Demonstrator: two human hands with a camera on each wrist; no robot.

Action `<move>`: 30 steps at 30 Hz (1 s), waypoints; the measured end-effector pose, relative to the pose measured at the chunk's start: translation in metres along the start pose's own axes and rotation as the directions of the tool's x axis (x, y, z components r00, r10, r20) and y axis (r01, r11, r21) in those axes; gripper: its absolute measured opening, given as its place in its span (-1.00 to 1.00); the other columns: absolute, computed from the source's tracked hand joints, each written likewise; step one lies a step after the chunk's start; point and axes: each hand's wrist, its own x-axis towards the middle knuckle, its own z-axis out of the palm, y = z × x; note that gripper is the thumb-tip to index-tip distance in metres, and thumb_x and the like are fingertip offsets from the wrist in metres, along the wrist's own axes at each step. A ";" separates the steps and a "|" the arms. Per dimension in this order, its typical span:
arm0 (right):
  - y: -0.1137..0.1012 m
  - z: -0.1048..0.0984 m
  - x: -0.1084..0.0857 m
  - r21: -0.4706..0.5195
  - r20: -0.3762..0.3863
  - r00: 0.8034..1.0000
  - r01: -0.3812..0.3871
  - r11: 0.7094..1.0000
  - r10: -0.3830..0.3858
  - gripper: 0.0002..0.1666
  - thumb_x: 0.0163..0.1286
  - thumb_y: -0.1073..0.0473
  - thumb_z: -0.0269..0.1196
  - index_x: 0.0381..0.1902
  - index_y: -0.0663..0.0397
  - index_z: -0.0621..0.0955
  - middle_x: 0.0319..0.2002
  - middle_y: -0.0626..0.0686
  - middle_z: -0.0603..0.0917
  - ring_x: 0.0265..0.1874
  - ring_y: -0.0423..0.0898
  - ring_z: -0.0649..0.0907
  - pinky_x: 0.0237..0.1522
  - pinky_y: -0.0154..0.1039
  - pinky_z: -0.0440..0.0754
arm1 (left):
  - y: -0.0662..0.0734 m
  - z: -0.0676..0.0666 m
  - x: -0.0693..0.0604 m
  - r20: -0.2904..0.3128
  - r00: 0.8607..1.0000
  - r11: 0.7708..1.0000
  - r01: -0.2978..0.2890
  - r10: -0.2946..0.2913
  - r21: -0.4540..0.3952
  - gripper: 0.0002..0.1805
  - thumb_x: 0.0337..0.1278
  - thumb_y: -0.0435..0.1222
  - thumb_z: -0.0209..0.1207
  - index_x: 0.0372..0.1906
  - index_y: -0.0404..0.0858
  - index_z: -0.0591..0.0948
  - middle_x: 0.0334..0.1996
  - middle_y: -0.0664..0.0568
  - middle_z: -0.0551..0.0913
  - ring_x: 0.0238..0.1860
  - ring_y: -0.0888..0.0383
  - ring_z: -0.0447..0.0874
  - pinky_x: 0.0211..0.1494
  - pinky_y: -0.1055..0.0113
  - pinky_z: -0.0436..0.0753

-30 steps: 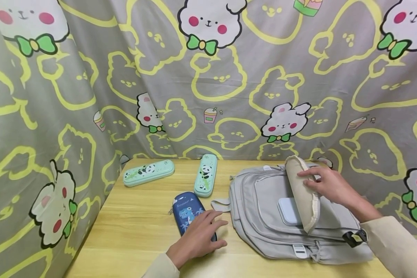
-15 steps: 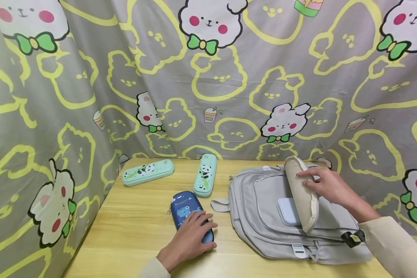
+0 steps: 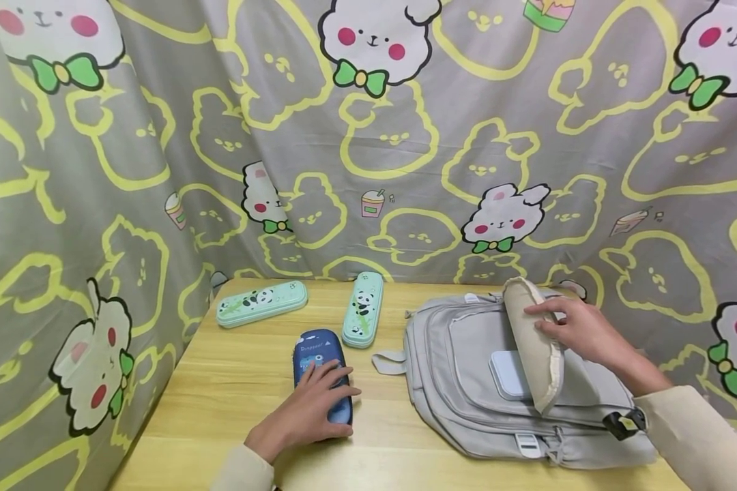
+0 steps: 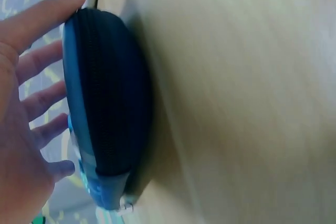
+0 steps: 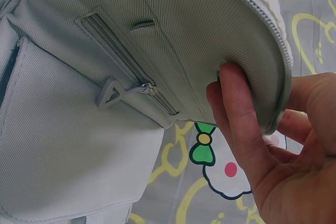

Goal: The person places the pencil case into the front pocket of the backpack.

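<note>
A dark blue pencil case (image 3: 319,348) with a dinosaur print lies on the table, partly covered by my left hand (image 3: 313,406). The fingers of that hand are spread and nearly straight across the case. In the left wrist view, the thumb touches the edge of the case (image 4: 113,93), whose zipped side faces the camera. My right hand (image 3: 586,331) pinches the raised flap (image 3: 531,341) of a grey backpack (image 3: 451,382), fingers on its inner side in the right wrist view. A pale blue box (image 3: 508,375) sits in the opened pocket, partly hidden by the flap.
Two mint-green panda pencil cases lie at the back of the table: one slanted case (image 3: 262,304) on the left and one upright-pointing case (image 3: 363,310) nearer the middle. A printed curtain (image 3: 405,164) hangs behind the table (image 3: 221,382).
My left hand and the dinosaur pencil case have shifted left together, and the case has turned slightly. My right hand stays on the flap without visible movement.
</note>
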 end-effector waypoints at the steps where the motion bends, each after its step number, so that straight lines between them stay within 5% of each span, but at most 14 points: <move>1: 0.000 0.000 0.000 0.003 0.003 1.000 -0.002 1.000 0.002 -0.64 0.53 0.30 0.37 0.23 0.21 0.77 0.37 0.49 0.61 0.04 0.42 0.81 -0.38 -0.28 0.64 | -0.003 -0.002 -0.001 0.000 1.000 1.000 0.005 -0.005 -0.008 -0.31 0.25 0.11 0.50 0.43 0.01 0.66 0.64 -0.09 0.39 0.71 -0.31 0.12 0.67 -0.57 -0.07; 11: 0.002 0.001 0.000 0.007 -0.001 1.000 -0.005 1.000 0.005 -0.64 0.52 0.29 0.38 0.22 0.20 0.78 0.35 0.47 0.63 0.07 0.44 0.79 -0.33 -0.29 0.65 | -0.024 -0.014 -0.017 -0.009 0.994 0.994 0.107 -0.107 -0.029 -0.09 0.10 0.13 0.59 0.56 0.06 0.54 0.72 -0.12 0.24 0.74 -0.42 -0.05 0.59 -0.69 -0.14; 22: 0.003 0.003 0.001 0.015 -0.007 1.000 0.001 1.000 -0.001 -0.64 0.52 0.31 0.38 0.22 0.21 0.77 0.34 0.47 0.64 0.05 0.41 0.81 -0.36 -0.31 0.64 | -0.044 -0.029 -0.037 -0.005 0.973 0.969 0.230 -0.231 -0.093 0.09 -0.01 0.11 0.65 0.67 0.08 0.41 0.78 -0.21 0.03 0.75 -0.48 -0.18 0.58 -0.70 -0.17; 30: 0.003 0.004 0.003 0.011 -0.006 1.000 0.006 1.000 -0.006 -0.65 0.50 0.31 0.39 0.20 0.21 0.79 0.35 0.49 0.62 0.02 0.43 0.82 -0.35 -0.31 0.67 | -0.059 -0.038 -0.052 0.012 0.950 0.937 0.311 -0.313 -0.159 0.22 -0.04 0.07 0.67 0.74 0.06 0.27 0.79 -0.32 -0.16 0.70 -0.56 -0.11 0.50 -0.68 0.22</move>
